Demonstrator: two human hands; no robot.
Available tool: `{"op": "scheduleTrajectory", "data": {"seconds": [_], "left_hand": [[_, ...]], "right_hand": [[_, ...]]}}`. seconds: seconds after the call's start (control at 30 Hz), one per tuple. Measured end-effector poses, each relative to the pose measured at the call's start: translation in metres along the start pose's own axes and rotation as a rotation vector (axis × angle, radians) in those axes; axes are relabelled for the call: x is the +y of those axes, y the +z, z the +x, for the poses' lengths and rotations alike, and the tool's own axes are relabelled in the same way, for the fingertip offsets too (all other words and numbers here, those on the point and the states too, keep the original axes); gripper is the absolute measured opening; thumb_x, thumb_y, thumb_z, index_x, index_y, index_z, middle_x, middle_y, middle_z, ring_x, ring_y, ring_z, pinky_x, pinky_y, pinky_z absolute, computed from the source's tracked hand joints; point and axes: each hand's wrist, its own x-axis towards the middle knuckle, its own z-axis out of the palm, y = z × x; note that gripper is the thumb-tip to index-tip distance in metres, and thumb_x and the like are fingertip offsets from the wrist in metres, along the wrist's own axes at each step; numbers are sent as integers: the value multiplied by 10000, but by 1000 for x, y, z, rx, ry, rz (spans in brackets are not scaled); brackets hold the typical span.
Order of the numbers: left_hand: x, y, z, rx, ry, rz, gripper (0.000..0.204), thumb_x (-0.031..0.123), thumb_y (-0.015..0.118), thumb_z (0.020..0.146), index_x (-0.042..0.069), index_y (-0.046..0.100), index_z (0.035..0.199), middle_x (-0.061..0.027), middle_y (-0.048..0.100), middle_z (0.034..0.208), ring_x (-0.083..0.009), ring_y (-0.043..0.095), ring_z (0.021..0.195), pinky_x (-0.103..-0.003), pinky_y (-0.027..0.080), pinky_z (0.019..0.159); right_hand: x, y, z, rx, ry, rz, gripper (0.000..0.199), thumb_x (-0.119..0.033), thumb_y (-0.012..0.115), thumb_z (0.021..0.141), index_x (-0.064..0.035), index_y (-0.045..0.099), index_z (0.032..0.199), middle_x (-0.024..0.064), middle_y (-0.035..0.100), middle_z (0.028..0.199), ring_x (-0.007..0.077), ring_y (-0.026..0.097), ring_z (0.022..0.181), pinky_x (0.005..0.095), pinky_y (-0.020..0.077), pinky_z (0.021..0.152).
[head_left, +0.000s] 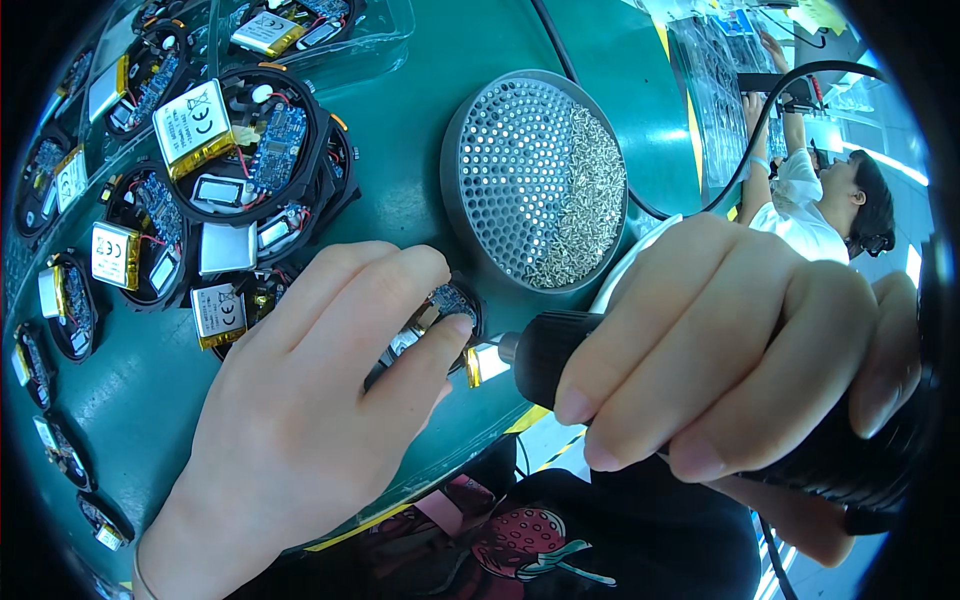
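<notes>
My left hand [300, 390] is closed around a small round black housing [470, 305] with a circuit board inside; much of it is hidden behind my fingers. A silver battery cell [490, 364] with yellow tape sticks out at its right side. In my right hand [730, 340] is a black electric screwdriver [553, 350], gripped around its body and held almost level. Its thin tip points left and reaches the housing's right edge beside my left thumb. Whether a screw sits at the tip cannot be made out.
A round grey holed tray [452, 190] with loose small screws [590, 205] stands beyond my hands. Several similar housings [245, 150] are stacked and lined up at left, near clear plastic trays [385, 40]. A black cable [745, 165] curves behind. Another person [815, 200] sits at far right.
</notes>
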Motion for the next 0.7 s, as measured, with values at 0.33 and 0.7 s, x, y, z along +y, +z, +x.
{"op": "scheduleTrajectory", "data": {"seconds": [0.33,0.7], "left_hand": [[2,-4,-5,24,48,42,258,-12,721,524,-20,597,750,-175,571,1096,-366,597,940,-428,510,769],[14,-13,-6,-7,57,99,362,0,731,511,-11,617,855,-172,545,1077,-358,585,902,-411,502,741]], "right_hand": [[-5,9,4,-60,17,-65,653,-397,705,822,22,271,1072,114,593,701,248,624,469,380,571,387],[-10,8,7,-10,38,21,623,-378,714,821,18,301,1068,122,588,719,253,630,478,376,571,391]]}}
